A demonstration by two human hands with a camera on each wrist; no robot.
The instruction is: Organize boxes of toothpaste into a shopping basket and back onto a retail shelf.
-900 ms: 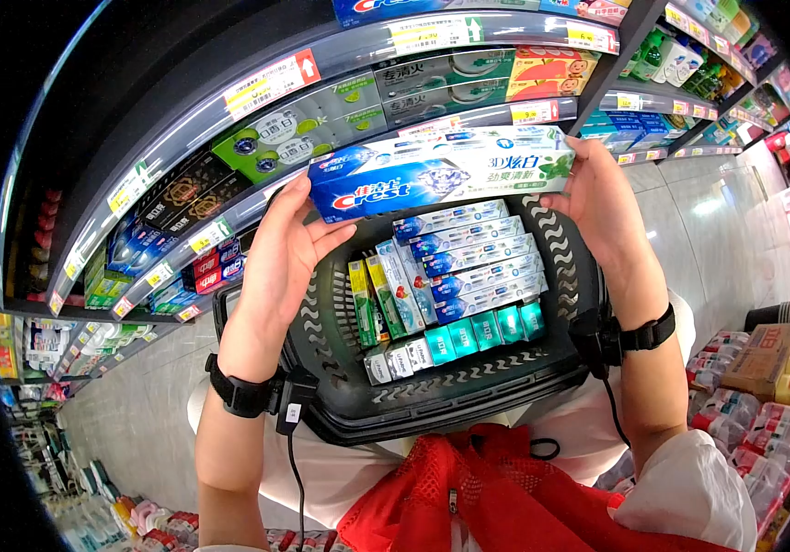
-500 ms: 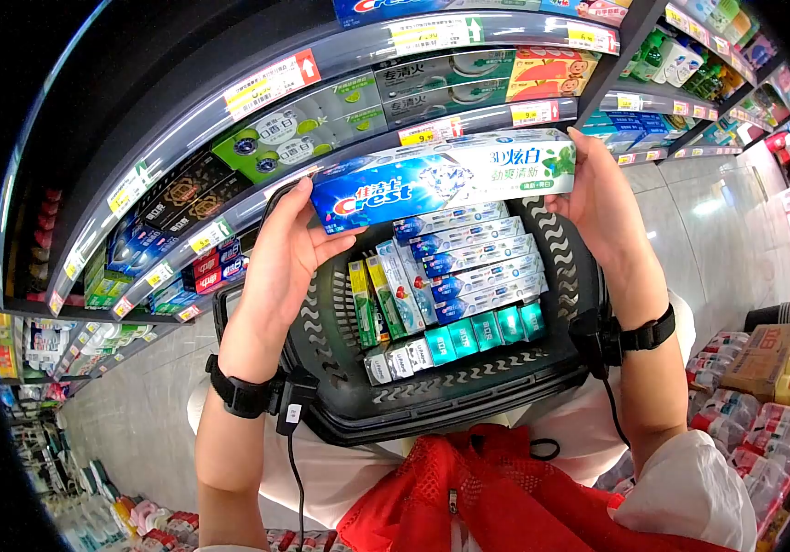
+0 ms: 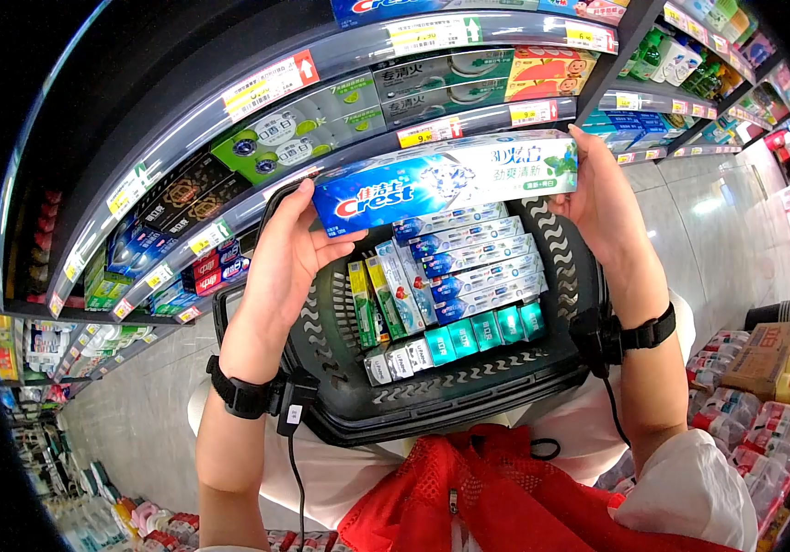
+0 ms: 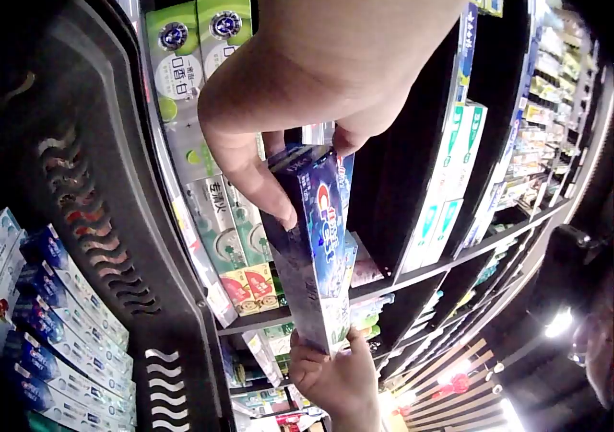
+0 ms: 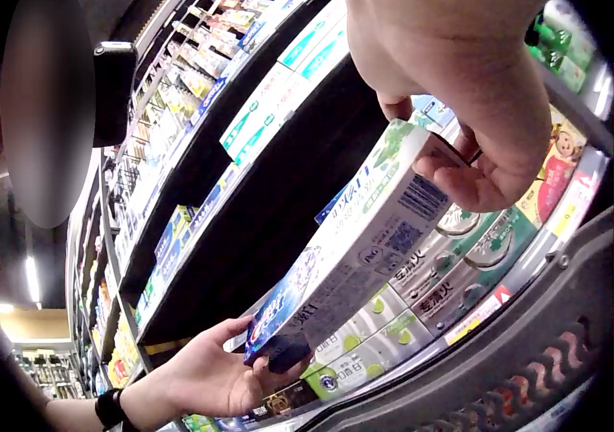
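Note:
A blue and white Crest toothpaste box [image 3: 450, 184], with green leaves printed at its right end, is held lengthwise above the far side of a black basket [image 3: 349, 419]. My left hand [image 3: 289, 262] grips its blue end, and my right hand [image 3: 605, 202] grips the white and green end. In the left wrist view, thumb and fingers lie on opposite sides of the toothpaste box [image 4: 315, 231]. The right wrist view shows the barcode side of the toothpaste box [image 5: 365, 231]. Inside the basket stand blue and white toothpaste boxes [image 3: 482, 253], teal boxes [image 3: 478, 336], silver boxes [image 3: 400, 362] and yellow-green boxes [image 3: 372, 299].
Just beyond the basket rise curved store shelves with price-tag rails [image 3: 266, 87], stocked with green toothpaste boxes [image 3: 275, 138]. To the right, a carton [image 3: 758, 359] and wrapped bottles [image 3: 772, 437] stand on the tiled floor [image 3: 708, 216]. The basket rests close to the person's legs.
The toothpaste box has rolled so its printed front faces me more, and it sits slightly lower in the head view. Both hands keep their places at its ends.

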